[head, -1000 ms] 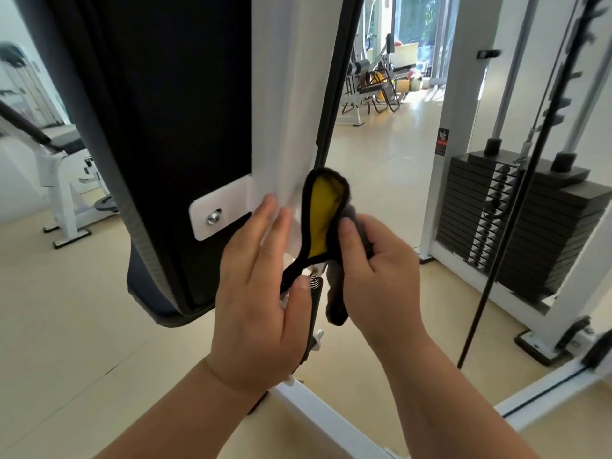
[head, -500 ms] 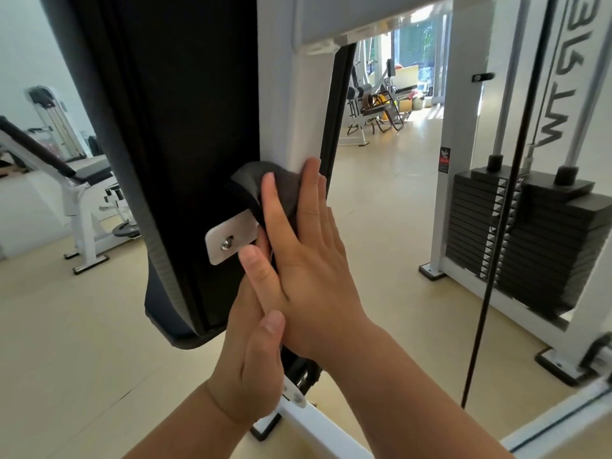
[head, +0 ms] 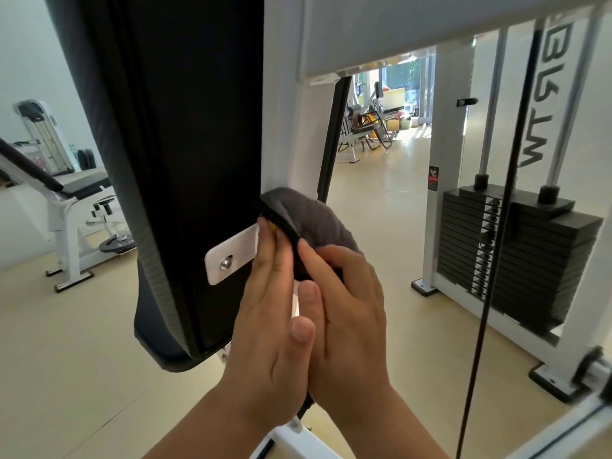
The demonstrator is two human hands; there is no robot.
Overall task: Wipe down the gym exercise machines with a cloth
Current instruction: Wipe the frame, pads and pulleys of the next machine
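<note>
A grey cloth (head: 311, 217) with black trim and a bit of yellow lining is pressed against the white upright post (head: 281, 134) of the exercise machine, next to its black back pad (head: 198, 127). My right hand (head: 347, 313) holds the cloth from below with its fingers curled over the lower part. Beside it, my left hand (head: 268, 326) lies with straight fingers along the post, and its fingertips touch the cloth's trim near a white bolted bracket (head: 231, 256).
A black weight stack (head: 520, 260) in a white frame stands at the right, with a thin black cable (head: 493, 243) hanging in front. A white bench machine (head: 69, 200) is at the left. More equipment sits far back on the beige floor (head: 66, 376).
The cloth has gone from open in both hands to pressed on the post. My right hand went from flat on it to curled over it. My left hand's fingers now reach up to the trim.
</note>
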